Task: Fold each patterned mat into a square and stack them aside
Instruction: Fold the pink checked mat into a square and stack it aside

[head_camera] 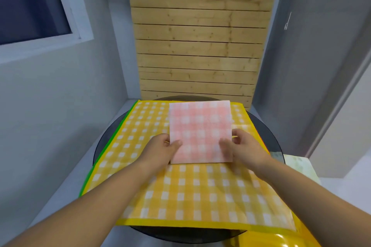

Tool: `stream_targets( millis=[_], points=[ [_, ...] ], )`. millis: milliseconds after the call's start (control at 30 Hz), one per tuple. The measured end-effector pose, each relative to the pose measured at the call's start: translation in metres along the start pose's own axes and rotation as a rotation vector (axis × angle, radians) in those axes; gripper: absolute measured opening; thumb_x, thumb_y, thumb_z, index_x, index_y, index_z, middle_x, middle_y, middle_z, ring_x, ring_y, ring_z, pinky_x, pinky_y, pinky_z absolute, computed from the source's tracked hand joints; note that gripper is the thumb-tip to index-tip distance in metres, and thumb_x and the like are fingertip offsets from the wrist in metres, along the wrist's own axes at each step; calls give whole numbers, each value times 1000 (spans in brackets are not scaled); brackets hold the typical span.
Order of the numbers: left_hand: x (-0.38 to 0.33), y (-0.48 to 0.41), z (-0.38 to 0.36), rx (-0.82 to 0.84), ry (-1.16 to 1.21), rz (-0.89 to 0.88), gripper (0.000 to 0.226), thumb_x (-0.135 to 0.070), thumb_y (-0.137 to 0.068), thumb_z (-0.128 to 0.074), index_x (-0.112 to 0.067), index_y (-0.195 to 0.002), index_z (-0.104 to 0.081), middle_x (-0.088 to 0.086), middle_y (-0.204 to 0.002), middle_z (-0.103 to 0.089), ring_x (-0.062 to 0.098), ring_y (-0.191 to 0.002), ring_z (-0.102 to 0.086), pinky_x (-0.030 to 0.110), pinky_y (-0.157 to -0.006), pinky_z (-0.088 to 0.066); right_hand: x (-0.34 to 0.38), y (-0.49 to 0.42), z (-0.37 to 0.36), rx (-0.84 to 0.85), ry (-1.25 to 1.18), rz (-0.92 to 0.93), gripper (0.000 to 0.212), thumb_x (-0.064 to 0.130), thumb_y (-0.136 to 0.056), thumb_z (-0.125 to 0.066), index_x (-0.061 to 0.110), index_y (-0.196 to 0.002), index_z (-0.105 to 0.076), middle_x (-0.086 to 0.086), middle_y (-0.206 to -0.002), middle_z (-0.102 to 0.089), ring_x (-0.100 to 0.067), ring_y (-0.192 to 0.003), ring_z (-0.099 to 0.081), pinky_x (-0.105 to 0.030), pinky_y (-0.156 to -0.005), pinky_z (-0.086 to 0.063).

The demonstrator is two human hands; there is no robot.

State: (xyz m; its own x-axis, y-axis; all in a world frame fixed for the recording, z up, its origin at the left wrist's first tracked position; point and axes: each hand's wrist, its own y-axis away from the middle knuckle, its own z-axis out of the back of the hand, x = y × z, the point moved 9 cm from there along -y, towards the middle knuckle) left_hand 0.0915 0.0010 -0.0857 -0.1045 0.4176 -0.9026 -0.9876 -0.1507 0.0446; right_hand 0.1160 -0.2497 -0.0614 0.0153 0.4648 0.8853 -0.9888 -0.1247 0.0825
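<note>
Pink checked square mat point(200, 130) pinched by both hands point(167, 147) point(244, 146).

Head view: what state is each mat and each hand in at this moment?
pink checked mat: folded into a square, over the yellow mat, held at both side edges.
yellow checked mat: unfolded, spread flat over the round table.
green mat: lies under the yellow one, only its left edge showing.
left hand: pinches the pink mat's left edge.
right hand: pinches the pink mat's right edge.
</note>
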Motion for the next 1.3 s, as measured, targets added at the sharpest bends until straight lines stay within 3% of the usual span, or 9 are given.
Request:
stream_targets(
  millis=[100,233,367,633,733,867,1067,1300],
  points=[
    [3,-12,1,-26,-72,46,19,-32,-93,-71,-17,-104,-65,3,-89,-75,21,-83,-73,41,-78,-59,-11,-8,-8,43,173,-48,25,32,-95,-59,23,-118,-55,0,-88,-64,-16,-65,-62,-30,-52,-47],
    [1,-19,2,-56,-180,72,31,-31,-90,-74,-23,-116,-60,-5,-90,-67,15,-85,-69,27,-61,-49,-15,-18,-8,-4,247,-99,16,31,-94,-60,19,-104,-60,1,-85,-65,-17,-69,-63,-31,-56,-51],
    [2,-25,1,-46,-257,109,27,-34,-87,-77,-24,-108,-64,-7,-101,-69,13,-89,-68,34,-76,-58,-22,-25,-3,-53,173,-214,23,29,-91,-64,12,-79,-55,-9,-76,-54,-26,-64,-49,-32,-59,-39],
    [2,-23,-2,17,-242,131,17,-32,-87,-76,-21,-100,-73,-5,-95,-74,15,-87,-71,41,-83,-61,-25,-26,-3,-14,50,-301,34,29,-87,-73,14,-74,-45,-10,-75,-53,-24,-65,-47,-32,-58,-36],
    [0,-22,-1,12,-206,131,10,-29,-92,-71,-21,-97,-73,-2,-90,-75,19,-81,-72,42,-78,-62,-26,-25,-2,-37,62,-302,27,24,-83,-77,12,-83,-53,-12,-87,-68,-25,-71,-59,-33,-59,-47],
    [-2,-20,1,-2,-123,167,9,-24,-96,-67,-22,-87,-65,4,-79,-72,21,-62,-67,34,-62,-60,-23,-23,0,-64,98,-293,32,25,-80,-81,11,-97,-57,-12,-93,-68,-26,-76,-62,-34,-61,-50],
    [14,-23,4,4,12,322,20,-28,-94,-70,-10,-89,-62,7,-74,-63,20,-52,-45,25,-47,-34,-19,-22,1,-83,139,-255,28,21,-82,-79,13,-84,-52,-4,-72,-63,-16,-56,-54,-26,-47,-37],
    [19,-16,1,-22,119,381,23,-17,-86,-81,-2,-98,-69,5,-56,-55,15,-40,-42,22,-39,-32,-21,-22,2,-70,218,-253,29,23,-80,-81,11,-89,-56,-8,-78,-65,-21,-61,-56,-28,-52,-42]
  ],
)
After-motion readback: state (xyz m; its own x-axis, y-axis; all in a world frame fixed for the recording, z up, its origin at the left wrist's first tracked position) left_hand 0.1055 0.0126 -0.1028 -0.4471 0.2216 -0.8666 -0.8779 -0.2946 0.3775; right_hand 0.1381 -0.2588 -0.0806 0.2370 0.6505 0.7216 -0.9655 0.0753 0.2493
